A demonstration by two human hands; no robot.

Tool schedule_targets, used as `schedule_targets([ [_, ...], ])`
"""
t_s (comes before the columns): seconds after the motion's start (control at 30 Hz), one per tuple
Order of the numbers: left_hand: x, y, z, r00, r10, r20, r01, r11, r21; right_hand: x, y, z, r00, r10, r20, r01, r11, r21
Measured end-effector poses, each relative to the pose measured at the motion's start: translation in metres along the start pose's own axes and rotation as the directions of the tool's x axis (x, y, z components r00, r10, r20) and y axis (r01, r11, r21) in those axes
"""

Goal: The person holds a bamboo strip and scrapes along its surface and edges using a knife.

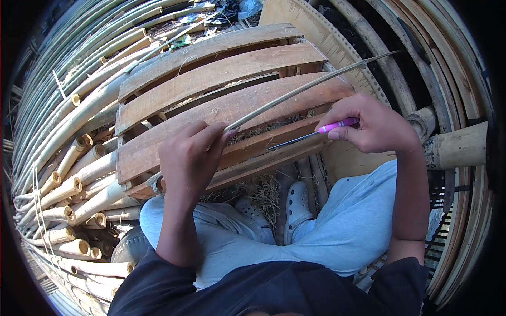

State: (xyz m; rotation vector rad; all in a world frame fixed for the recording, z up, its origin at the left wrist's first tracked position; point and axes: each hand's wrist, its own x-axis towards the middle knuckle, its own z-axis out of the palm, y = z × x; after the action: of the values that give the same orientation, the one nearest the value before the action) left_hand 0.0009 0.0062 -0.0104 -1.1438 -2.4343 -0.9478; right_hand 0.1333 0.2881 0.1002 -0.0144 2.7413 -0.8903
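A long thin bamboo strip (295,94) runs diagonally over a slatted wooden pallet (211,71). My left hand (190,152) is closed round its lower part, and the strip's far end points up to the right. In my right hand (369,124) is a screwdriver-like tool with a pink and purple handle (337,126). Its thin dark shaft (295,141) points left, below the strip and over the pallet's near slats. The shaft's tip looks apart from the strip, though its exact end is hard to make out.
Stacked bamboo poles (89,163) fill the left side. A curved plywood sheet (337,47) stands beyond the pallet, with more poles and long boards (458,63) at the right. My legs (337,210) and grey clogs (298,205) are below, near dry shavings (261,197).
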Motion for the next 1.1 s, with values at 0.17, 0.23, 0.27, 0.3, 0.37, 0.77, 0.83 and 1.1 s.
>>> schedule_targets([
  [0.17,0.001,0.002,-0.001,1.000,-0.008,0.002,0.008,1.000,0.004,-0.001,-0.009,-0.001,0.968,0.189,0.168,-0.167,0.977,-0.134],
  [0.23,0.001,0.002,-0.001,1.000,-0.012,0.013,0.012,1.000,0.008,-0.002,-0.006,-0.003,0.954,0.285,0.089,-0.253,0.929,-0.269],
  [0.27,0.001,0.002,-0.002,1.000,-0.011,0.018,0.010,1.000,0.009,-0.001,-0.005,-0.003,0.953,0.288,0.090,-0.255,0.929,-0.268],
  [0.3,0.001,0.002,-0.001,1.000,-0.009,0.022,0.008,1.000,0.009,0.003,-0.003,-0.001,0.948,0.315,0.049,-0.289,0.916,-0.279],
  [0.37,0.000,0.001,0.000,1.000,-0.007,0.012,0.007,1.000,-0.007,0.010,0.005,0.013,0.940,0.341,0.006,-0.325,0.901,-0.288],
  [0.77,0.001,0.000,-0.001,1.000,-0.001,0.015,0.001,1.000,-0.008,-0.004,-0.009,-0.003,0.990,0.094,0.107,-0.082,0.991,-0.106],
  [0.83,0.001,0.001,-0.001,1.000,0.005,0.011,-0.004,1.000,-0.003,-0.004,-0.002,-0.004,0.996,0.058,0.066,-0.052,0.995,-0.087],
  [1.1,0.001,0.002,-0.001,1.000,-0.019,0.016,0.019,1.000,-0.021,0.001,-0.005,0.007,0.995,-0.002,0.099,0.010,0.997,-0.079],
])
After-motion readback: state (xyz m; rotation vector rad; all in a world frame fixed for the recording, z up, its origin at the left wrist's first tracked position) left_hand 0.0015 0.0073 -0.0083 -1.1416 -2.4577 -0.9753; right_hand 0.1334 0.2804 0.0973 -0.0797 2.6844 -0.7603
